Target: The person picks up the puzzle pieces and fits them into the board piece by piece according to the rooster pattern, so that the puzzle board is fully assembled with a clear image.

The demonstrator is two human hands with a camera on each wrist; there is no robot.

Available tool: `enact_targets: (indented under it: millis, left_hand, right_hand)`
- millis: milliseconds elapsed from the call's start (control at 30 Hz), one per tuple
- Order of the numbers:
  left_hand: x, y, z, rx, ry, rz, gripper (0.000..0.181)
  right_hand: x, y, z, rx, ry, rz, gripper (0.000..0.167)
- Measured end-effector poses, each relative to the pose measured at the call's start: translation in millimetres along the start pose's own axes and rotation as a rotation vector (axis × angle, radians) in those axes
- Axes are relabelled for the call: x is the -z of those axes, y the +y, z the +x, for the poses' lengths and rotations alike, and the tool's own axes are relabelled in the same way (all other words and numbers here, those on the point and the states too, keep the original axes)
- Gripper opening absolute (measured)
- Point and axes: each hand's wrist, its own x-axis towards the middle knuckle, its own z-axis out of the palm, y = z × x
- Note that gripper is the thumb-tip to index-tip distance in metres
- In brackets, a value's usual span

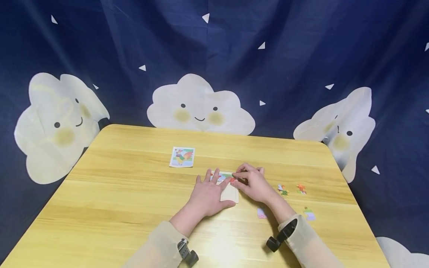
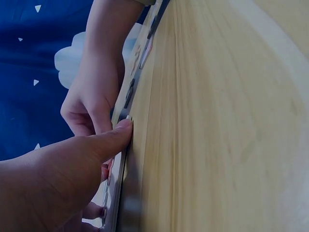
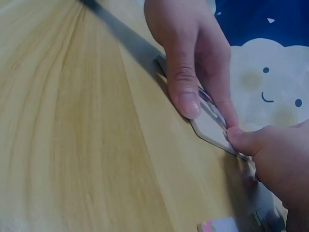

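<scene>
A white puzzle board (image 1: 229, 194) lies on the table with colourful pieces along its far edge. My left hand (image 1: 208, 194) rests on it, fingers spread over the far row and thumb at the near edge; in the right wrist view the left thumb (image 3: 186, 92) lies on the pale board (image 3: 212, 128). At the board's far right corner my right hand (image 1: 256, 185) pinches a reddish puzzle piece (image 1: 232, 179) between thumb and index finger, close to the left index fingertip. The fingers hide part of this piece.
Loose pieces lie right of the board: a green and blue one (image 1: 283, 190), an orange one (image 1: 301, 188), a green and lilac one (image 1: 310, 214) and a pink one (image 1: 261, 213) by the right forearm. A picture card (image 1: 182, 157) lies farther back, to the left.
</scene>
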Motion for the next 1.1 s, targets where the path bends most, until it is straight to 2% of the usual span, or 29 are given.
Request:
enact_targets:
  millis: [267, 633, 967, 1100]
  left_hand:
    - [2.7, -1.3, -0.2, 0.0, 0.002, -0.024, 0.092]
    - [1.0, -1.2, 1.4, -0.002, -0.006, -0.005, 0.093]
    - [1.7, -0.1, 2.7, -0.003, 0.015, 0.002, 0.094]
    - [3.1, -1.0, 3.0, 0.002, -0.005, -0.004, 0.094]
  right_hand:
    - [0.7, 0.7, 0.0, -0.012, 0.018, -0.036, 0.034]
    - [2.7, 0.5, 1.4, -0.016, 0.015, -0.081, 0.034]
    - [0.4, -3.3, 0.8, -0.023, 0.052, -0.053, 0.034]
    - [-0.8, -2.8, 0.6, -0.045, 0.045, -0.046, 0.033]
